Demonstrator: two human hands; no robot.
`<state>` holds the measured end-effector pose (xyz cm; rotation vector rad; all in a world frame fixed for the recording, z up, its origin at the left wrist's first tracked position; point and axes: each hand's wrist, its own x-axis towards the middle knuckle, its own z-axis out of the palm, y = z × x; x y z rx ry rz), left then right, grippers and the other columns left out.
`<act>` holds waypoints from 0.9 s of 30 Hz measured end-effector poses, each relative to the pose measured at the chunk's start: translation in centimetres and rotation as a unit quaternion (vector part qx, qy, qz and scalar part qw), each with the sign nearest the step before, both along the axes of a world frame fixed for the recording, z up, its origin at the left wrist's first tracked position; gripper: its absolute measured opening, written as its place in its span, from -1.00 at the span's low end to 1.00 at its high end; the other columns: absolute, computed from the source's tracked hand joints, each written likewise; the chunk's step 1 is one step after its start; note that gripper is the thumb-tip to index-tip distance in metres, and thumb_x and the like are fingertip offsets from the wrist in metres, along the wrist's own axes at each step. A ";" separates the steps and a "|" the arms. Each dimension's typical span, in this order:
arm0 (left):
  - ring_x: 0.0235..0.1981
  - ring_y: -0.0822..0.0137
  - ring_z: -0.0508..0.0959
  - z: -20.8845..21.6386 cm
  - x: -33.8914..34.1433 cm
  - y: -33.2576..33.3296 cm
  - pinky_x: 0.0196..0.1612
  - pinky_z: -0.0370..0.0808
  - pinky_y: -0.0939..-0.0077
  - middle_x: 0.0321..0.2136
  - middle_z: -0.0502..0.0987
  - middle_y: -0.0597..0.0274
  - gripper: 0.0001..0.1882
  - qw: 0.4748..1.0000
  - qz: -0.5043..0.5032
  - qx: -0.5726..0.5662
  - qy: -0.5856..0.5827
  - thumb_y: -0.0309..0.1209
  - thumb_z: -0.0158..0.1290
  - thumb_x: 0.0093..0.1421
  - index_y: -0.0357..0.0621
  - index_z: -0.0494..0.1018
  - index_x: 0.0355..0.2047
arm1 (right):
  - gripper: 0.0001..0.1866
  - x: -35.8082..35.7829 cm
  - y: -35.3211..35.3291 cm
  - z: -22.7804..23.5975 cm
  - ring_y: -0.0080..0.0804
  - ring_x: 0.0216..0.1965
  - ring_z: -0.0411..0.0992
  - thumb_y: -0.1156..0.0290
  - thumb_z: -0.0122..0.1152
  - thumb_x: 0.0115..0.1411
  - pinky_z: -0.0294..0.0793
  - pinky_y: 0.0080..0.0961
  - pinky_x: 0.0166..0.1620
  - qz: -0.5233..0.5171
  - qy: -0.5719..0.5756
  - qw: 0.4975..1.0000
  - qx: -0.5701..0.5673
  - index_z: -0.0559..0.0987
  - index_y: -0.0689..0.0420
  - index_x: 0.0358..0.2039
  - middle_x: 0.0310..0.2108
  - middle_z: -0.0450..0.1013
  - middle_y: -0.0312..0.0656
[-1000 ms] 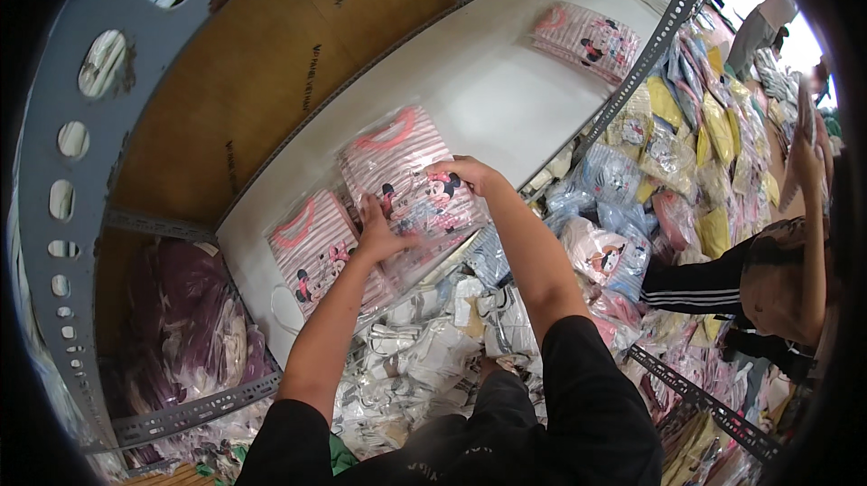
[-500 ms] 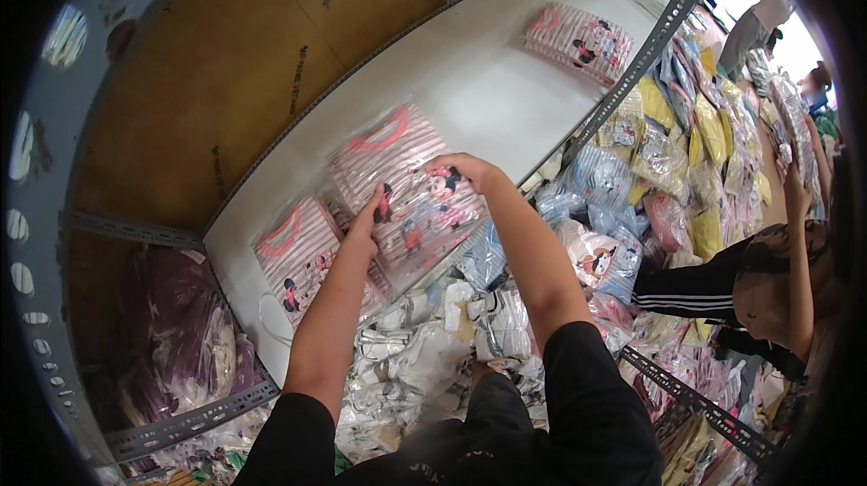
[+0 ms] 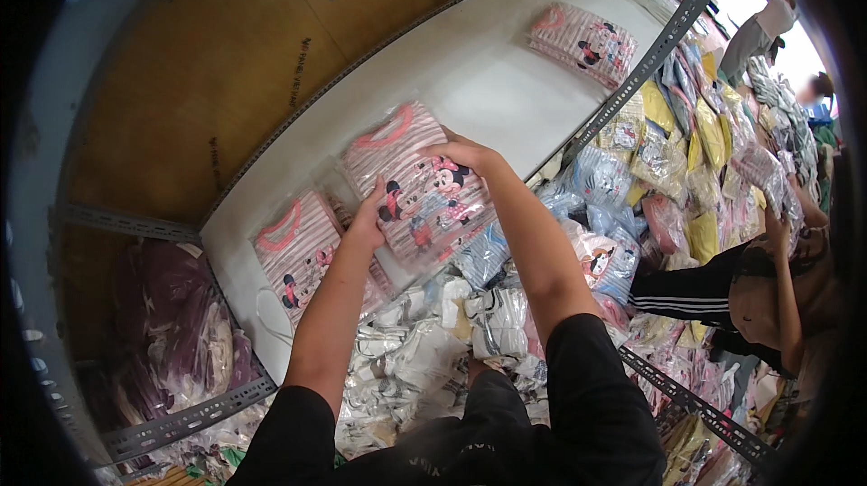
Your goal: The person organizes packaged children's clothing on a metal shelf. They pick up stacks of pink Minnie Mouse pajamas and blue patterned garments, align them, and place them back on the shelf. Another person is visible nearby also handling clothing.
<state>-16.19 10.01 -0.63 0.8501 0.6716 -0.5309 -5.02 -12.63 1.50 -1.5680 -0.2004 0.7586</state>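
Now both hands, left hand (image 3: 368, 215) and right hand (image 3: 465, 156), grip the bagged pink striped shirt (image 3: 417, 183) firmly over the white shelf (image 3: 488, 79).

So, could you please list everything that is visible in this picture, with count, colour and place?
Pink striped garment pack in clear plastic, held: one, pink and white, on the shelf between both hands.
Similar pink striped pack: one, left of it on the shelf.
Another pink striped pack: one, far end of the shelf.
White shelf board: one, white.
Grey perforated metal rails: several, shelf edges.
Bagged clothes: many, blue, yellow, pink, lower shelves at right.
White bagged items: many, below the shelf.
Another person: one, right edge.
Left hand: on the pack's left edge.
Right hand: on its top.
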 end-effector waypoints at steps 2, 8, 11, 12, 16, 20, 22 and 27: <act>-0.08 0.09 0.55 -1.2 0.5 0.1 0.06 0.46 0.13 -0.06 0.54 0.04 -0.36 1.000 -0.006 -0.001 0.009 0.13 -0.01 0.23 -0.15 0.40 0.05 | 0.12 0.2 -0.5 -1.9 -0.22 0.16 0.32 -0.14 0.35 -0.08 0.27 -0.45 0.21 -0.099 -0.004 0.991 -0.094 0.10 0.35 0.30 0.20 0.26 0.11; -0.03 0.09 0.52 -2.1 -0.6 -0.7 0.09 0.42 0.10 -0.01 0.51 0.07 -0.43 1.000 -0.015 0.010 -0.021 0.07 -0.07 0.29 -0.13 0.39 0.07 | 0.04 0.0 -1.4 -1.4 -0.23 0.01 0.45 -0.23 0.34 -0.09 0.38 -0.41 0.12 -0.035 0.059 0.995 -0.074 0.33 0.38 0.18 0.06 0.41 0.09; -0.05 0.13 0.53 -2.6 -0.4 -0.8 0.03 0.45 0.04 -0.06 0.53 0.12 -0.44 0.999 -0.027 -0.025 -0.038 0.07 0.01 0.25 -0.09 0.39 0.06 | 0.05 0.8 -2.9 -3.2 -0.19 0.03 0.46 -0.28 0.34 -0.11 0.37 -0.39 0.13 -0.085 -0.003 0.983 -0.164 0.35 0.35 0.16 0.06 0.42 0.08; 0.00 0.15 0.49 -2.6 -0.9 -0.2 0.06 0.40 0.01 -0.01 0.50 0.13 -0.45 1.000 -0.022 0.010 -0.014 0.04 0.01 0.26 -0.07 0.37 0.08 | 0.01 0.2 -2.4 -2.3 -0.14 0.01 0.46 -0.26 0.34 -0.10 0.39 -0.35 0.10 -0.110 -0.064 0.966 -0.227 0.38 0.33 0.14 0.03 0.44 0.09; 0.14 0.18 0.36 0.1 -3.5 -0.8 0.15 0.26 -0.10 0.14 0.37 0.20 -0.46 0.991 -0.006 0.135 -0.012 -0.04 0.02 0.28 -0.03 0.28 0.17 | -0.26 -5.9 -2.3 2.9 -0.03 -0.07 0.47 -0.09 0.29 -0.01 0.40 -0.21 0.02 -0.222 -0.320 0.845 -0.365 0.48 0.22 0.05 -0.07 0.49 0.05; 0.23 0.22 0.27 1.6 -9.4 -1.7 0.21 0.17 -0.04 0.28 0.22 0.24 -0.34 0.973 0.008 0.198 -0.117 -0.21 0.04 0.27 -0.08 0.10 0.30 | -0.55 -18.2 -5.2 -0.3 -0.04 -0.04 0.41 0.22 0.25 0.05 0.33 -0.22 0.03 -0.391 -0.464 0.728 -0.319 0.50 0.16 -0.07 -0.07 0.46 -0.03; 0.25 0.26 0.26 1.5 -14.2 -2.0 0.21 0.21 0.10 0.29 0.20 0.23 -0.34 0.970 0.003 0.180 -0.166 -0.29 0.02 0.29 -0.11 0.06 0.33 | -0.55 -26.9 -7.2 -4.2 -0.01 -0.01 0.40 0.28 0.29 0.01 0.35 -0.18 0.03 -0.423 -0.407 0.720 -0.370 0.50 0.14 -0.07 -0.03 0.44 0.00; 0.05 0.40 0.45 -2.0 -31.9 -0.1 0.04 0.39 0.50 0.08 0.47 0.21 -0.50 0.948 -0.223 0.091 -0.206 -0.38 0.05 0.28 -0.16 0.30 0.21 | -0.54 -53.5 -10.8 -12.3 -0.04 -0.07 0.47 0.31 0.31 -0.01 0.44 -0.24 -0.01 -0.443 -0.054 0.773 -0.450 0.53 0.16 -0.07 -0.07 0.47 -0.02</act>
